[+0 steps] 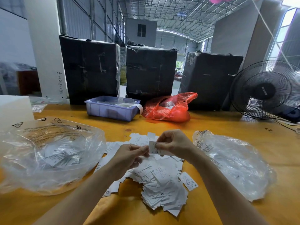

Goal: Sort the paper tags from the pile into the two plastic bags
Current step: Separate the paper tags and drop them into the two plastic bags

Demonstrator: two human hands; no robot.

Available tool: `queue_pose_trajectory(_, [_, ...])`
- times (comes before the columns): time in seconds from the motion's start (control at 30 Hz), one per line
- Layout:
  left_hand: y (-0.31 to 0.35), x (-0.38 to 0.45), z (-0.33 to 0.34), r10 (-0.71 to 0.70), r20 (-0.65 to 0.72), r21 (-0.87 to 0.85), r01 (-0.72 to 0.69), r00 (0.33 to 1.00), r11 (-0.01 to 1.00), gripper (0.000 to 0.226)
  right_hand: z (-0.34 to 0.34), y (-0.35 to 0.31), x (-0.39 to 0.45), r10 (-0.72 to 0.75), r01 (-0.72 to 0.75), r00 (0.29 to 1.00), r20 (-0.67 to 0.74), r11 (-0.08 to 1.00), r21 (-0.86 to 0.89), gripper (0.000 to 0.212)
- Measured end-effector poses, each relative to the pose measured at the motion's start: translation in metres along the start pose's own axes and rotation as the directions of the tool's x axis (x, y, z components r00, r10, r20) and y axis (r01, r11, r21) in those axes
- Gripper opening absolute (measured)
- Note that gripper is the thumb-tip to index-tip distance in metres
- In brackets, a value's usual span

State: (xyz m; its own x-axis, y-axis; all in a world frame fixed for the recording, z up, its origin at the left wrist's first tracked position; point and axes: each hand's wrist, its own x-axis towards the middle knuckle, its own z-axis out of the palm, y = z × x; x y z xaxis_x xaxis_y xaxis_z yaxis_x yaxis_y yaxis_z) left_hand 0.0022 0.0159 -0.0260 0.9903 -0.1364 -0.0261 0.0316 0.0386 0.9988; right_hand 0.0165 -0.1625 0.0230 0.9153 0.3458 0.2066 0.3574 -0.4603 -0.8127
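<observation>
While both hands hover just above the pile (155,184) of white paper tags, they meet over one tag (153,147): the right hand (173,142) pinches it between thumb and fingers, and the left hand (129,155) has its fingertips curled onto the tag's left edge. An "S" shows on the tag. The pile spreads across the middle of the yellow surface (211,127), loose tags fanning toward the near edge, some marked XS, XL and M.

To the left of the pile lies a large clear bag (48,153), its mouth toward the tags, with a few tags already inside. To the right lies a second clear bag (233,163), crumpled and flat; I cannot tell whether it holds any tags.

Farther back on the surface stands a pale blue tray (112,109) with papers in it, and just beside it a red bag (168,108). Behind those, three boxes (149,70) wrapped in black film stand in a row. A black fan (266,90) sits at the far right, and a white block (14,108) at the far left.
</observation>
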Motion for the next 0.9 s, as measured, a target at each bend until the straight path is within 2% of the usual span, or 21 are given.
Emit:
queue_pose_trajectory(0.2, [0.000, 0.001, 0.003, 0.008, -0.030, 0.041, -0.007, 1.000, 0.999, 0.037, -0.002, 0.003, -0.002, 0.084, -0.091, 0.977, 0.196, 0.996, 0.026, 0.008])
queue_pose_trajectory(0.27, [-0.001, 0.000, 0.003, 0.016, -0.020, 0.064, -0.015, 1.000, 0.998, 0.037, 0.000, 0.004, -0.002, 0.069, -0.087, 0.977, 0.202, 0.992, 0.086, 0.014])
queue_pose_trajectory(0.37, [-0.001, -0.002, 0.006, 0.047, 0.010, 0.082, -0.048, 0.999, 0.995, 0.037, 0.005, 0.004, -0.001, 0.045, -0.056, 0.992, 0.116, 0.994, 0.092, 0.025])
queue_pose_trajectory(0.47, [-0.002, 0.001, 0.008, 0.054, -0.091, -0.005, -0.055, 0.994, 0.998, 0.033, 0.007, 0.003, 0.000, 0.018, -0.018, 1.000, 0.002, 0.998, 0.055, 0.037])
queue_pose_trajectory(0.53, [-0.002, 0.002, 0.007, 0.026, -0.152, -0.096, -0.041, 0.988, 0.994, 0.022, 0.006, 0.005, 0.001, -0.003, 0.009, 0.995, -0.102, 0.998, 0.057, 0.034])
queue_pose_trajectory(0.63, [-0.003, 0.003, 0.007, 0.015, -0.197, -0.130, -0.042, 0.980, 0.991, 0.009, 0.006, 0.009, 0.004, -0.051, 0.062, 0.979, -0.195, 0.997, 0.052, 0.023])
queue_pose_trajectory(0.7, [-0.004, 0.003, 0.008, 0.032, -0.203, -0.122, -0.058, 0.979, 0.991, 0.007, 0.010, 0.010, 0.005, -0.059, 0.066, 0.983, -0.171, 0.997, 0.037, 0.020])
queue_pose_trajectory(0.83, [-0.005, 0.000, 0.010, 0.066, -0.167, -0.065, -0.078, 0.984, 0.995, 0.014, 0.017, 0.010, 0.004, -0.026, 0.026, 0.999, 0.025, 0.999, -0.035, 0.023])
queue_pose_trajectory(0.9, [-0.005, 0.000, 0.011, 0.065, -0.174, -0.055, -0.075, 0.983, 0.996, 0.017, 0.020, 0.011, 0.004, -0.037, 0.039, 0.999, 0.024, 0.997, -0.074, 0.031])
